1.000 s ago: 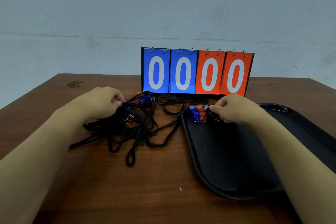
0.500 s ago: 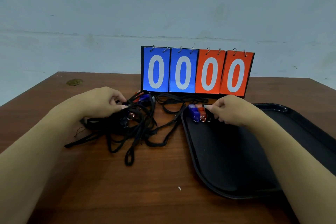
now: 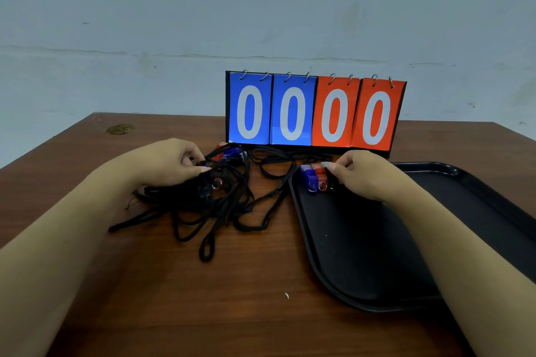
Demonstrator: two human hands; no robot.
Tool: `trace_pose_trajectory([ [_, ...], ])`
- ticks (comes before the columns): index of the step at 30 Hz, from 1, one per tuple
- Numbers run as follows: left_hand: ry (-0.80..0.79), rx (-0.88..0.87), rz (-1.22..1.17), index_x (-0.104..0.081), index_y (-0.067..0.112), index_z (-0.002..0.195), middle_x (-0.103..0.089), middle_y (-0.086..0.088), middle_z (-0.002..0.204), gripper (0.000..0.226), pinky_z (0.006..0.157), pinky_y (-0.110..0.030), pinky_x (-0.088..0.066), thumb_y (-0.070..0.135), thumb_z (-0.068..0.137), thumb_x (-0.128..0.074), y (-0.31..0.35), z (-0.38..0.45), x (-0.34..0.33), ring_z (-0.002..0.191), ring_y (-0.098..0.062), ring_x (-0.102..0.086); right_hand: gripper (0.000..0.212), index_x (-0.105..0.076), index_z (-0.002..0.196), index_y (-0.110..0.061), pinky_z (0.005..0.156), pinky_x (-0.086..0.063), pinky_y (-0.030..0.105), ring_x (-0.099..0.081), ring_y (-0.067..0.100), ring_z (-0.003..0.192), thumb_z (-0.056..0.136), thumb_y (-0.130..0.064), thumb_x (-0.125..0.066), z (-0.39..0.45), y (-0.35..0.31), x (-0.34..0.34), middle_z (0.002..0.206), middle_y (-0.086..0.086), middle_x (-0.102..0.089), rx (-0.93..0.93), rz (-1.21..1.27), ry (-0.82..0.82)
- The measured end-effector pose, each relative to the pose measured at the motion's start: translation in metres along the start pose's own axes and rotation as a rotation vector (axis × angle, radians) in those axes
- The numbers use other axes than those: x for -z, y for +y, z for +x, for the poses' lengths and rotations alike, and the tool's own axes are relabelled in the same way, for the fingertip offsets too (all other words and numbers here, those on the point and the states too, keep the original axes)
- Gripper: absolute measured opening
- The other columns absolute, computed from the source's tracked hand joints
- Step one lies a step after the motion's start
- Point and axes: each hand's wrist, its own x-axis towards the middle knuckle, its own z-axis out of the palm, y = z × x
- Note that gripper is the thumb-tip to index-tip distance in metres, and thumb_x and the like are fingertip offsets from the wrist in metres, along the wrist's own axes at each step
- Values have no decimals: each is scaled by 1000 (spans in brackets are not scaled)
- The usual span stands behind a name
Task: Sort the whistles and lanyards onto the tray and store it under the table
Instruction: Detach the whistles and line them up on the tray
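From the head camera, a brown wooden bench (image 3: 179, 293) fills the lower frame, with a pale wall behind it. At 12 o'clock on the bench stands a flip scoreboard (image 3: 314, 113), two blue cards and two orange cards, each showing a white zero.

At about 10 o'clock from the frame's middle, the left hand (image 3: 165, 164) has its fingers curled into the far edge of a tangle of black lanyards (image 3: 214, 209), pinching at the cords. The tangle lies on the bare wood just left of centre, its loops trailing toward 6 o'clock. A small metal ring (image 3: 217, 182) shows among the cords near the fingertips, and a red whistle (image 3: 218, 155) and a blue whistle (image 3: 232, 151) lie in the tangle at its 12 o'clock side, close to the scoreboard's base.

A black tray (image 3: 356, 246) sits on the bench at 3 to 5 o'clock, its left rim touching some lanyard loops. In its far left corner a purple-blue whistle (image 3: 308, 178) and an orange-red whistle (image 3: 319, 175) lie side by side. The right hand (image 3: 368, 175) rests at that corner with fingers curled, pinching something dark just right of the orange-red whistle; what it is cannot be made out.

A small white speck (image 3: 286, 295) lies on the wood at 6 o'clock.
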Motion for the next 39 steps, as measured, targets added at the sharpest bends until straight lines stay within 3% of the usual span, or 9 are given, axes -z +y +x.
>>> trace_pose_trajectory([
  [3,-2,4,-7,-60,21,118,-73,5,91,21,61,-22,-41,34,101,-61,2,-1,0,73,-6,-64,27,-64,94,-20,62,-43,22,-59,12,77,103,-42,-52,0,0,0,95,3,-69,8,-68,63],
  [6,-7,-17,-8,-59,24,123,-72,6,90,22,61,-22,-41,31,102,-60,1,-1,-1,71,-5,-63,24,-60,89,-25,69,-50,27,-60,12,77,102,-43,-54,0,0,0,91,0,-67,32,-120,114],
  [10,-66,-39,-1,-61,33,124,-76,0,87,25,69,-26,-48,42,101,-57,-2,0,1,69,-11,-63,17,-60,96,-27,78,-58,35,-62,12,81,102,-42,-56,-1,0,0,92,-3,-67,50,-139,139],
  [15,-92,-11,-17,-66,27,111,-72,-4,81,13,55,-21,-41,33,100,-62,0,2,0,51,-3,-53,13,-56,99,-30,84,-60,40,-63,13,88,101,-43,-56,-4,-2,0,95,-3,-66,64,-115,160],
  [17,-92,-8,-10,-66,26,108,-73,-10,84,12,56,-22,-41,33,99,-65,0,3,-1,54,-8,-52,12,-57,99,-30,85,-59,40,-63,14,90,101,-42,-56,-5,-3,0,96,-3,-67,69,-96,164],
  [26,-118,-29,-66,-66,26,109,-68,3,73,12,68,-25,-47,27,97,-67,5,-2,1,67,-12,-62,7,-58,102,-28,82,-59,35,-64,14,93,102,-34,-57,-5,-5,0,100,-2,-68,75,-94,136],
  [29,-107,-29,-15,-67,26,109,-68,3,82,12,64,-22,-43,27,97,-66,11,-3,-1,68,-11,-60,6,-58,102,-28,82,-59,36,-63,13,91,101,-34,-57,-5,-4,0,98,-3,-67,73,-98,143],
  [35,-16,-41,-23,-53,32,130,-71,5,95,43,67,-26,-49,21,93,-72,9,-4,0,76,-11,-67,7,-59,104,-27,82,-59,39,-63,14,86,101,-33,-57,-5,-2,2,94,-3,-67,54,-136,191],
  [39,75,-94,-16,-44,31,146,-61,10,100,63,73,-27,-44,25,92,-75,4,-3,4,81,-7,-62,10,-60,105,-25,81,-60,41,-63,15,84,101,-33,-56,-6,-1,3,95,-1,-67,52,-179,237],
])
